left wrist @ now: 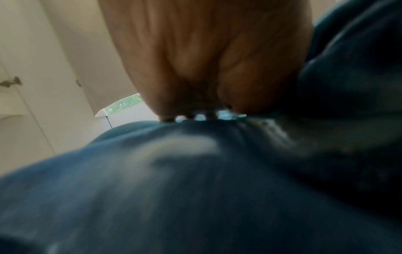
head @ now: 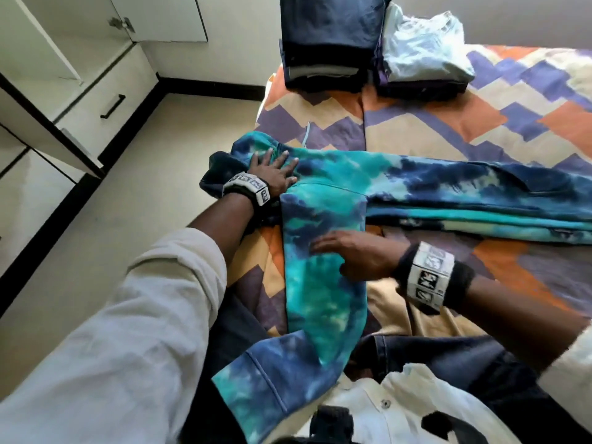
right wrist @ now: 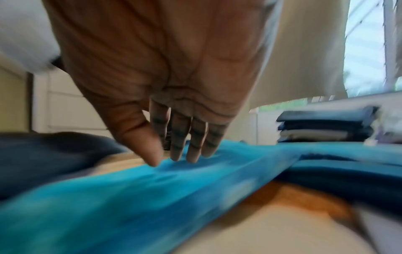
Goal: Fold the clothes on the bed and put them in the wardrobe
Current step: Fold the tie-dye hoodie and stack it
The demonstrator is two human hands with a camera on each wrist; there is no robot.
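Pressing, left hand [head: 272, 173]: fingers spread flat on the hood end of the tie-dye hoodie [head: 400, 187], holding nothing; the left wrist view shows only the palm [left wrist: 206, 60] down against blurred blue cloth [left wrist: 174, 189].
Right hand [head: 355, 254]: fingers straight and close together, resting on the hoodie's sleeve [head: 323, 267]; in the right wrist view the fingertips [right wrist: 191, 154] touch the turquoise cloth [right wrist: 130, 189], gripping nothing.
Hoodie: lies across the bed [head: 480, 129], body folded lengthwise and running off to the right, hood end at the bed's left edge, one sleeve hanging toward the person.
Folded stacks: a dark pile [head: 330, 43] and a pile topped with a pale garment [head: 423, 49] stand side by side at the far end of the bed, well apart from the hoodie.
Wardrobe [head: 80, 75]: left of the bed, white, one door [head: 48, 129] swung open.
Dark jeans [head: 448, 357]: on the bed near the person, right of the hanging sleeve.
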